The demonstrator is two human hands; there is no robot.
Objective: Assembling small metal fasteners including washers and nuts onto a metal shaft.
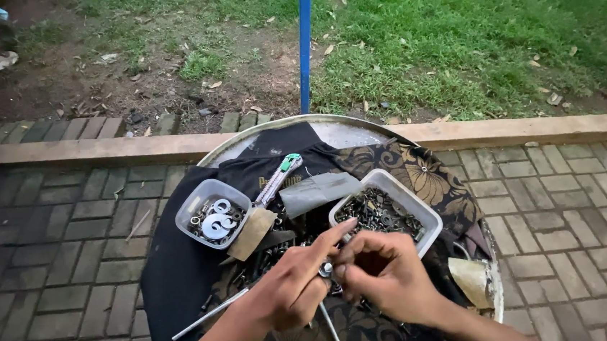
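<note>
A round cloth-covered table [182, 274] holds two white trays of hardware. Over its middle, the left hand [291, 287] and right hand [384, 272] pinch together on a small metal nut [325, 268], beside the nearer tray [422, 215].

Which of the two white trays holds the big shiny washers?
The left tray, beside the utility knife. It holds large bright washers, while the right tray, nearer the hands, is filled with small dark hardware.
</note>
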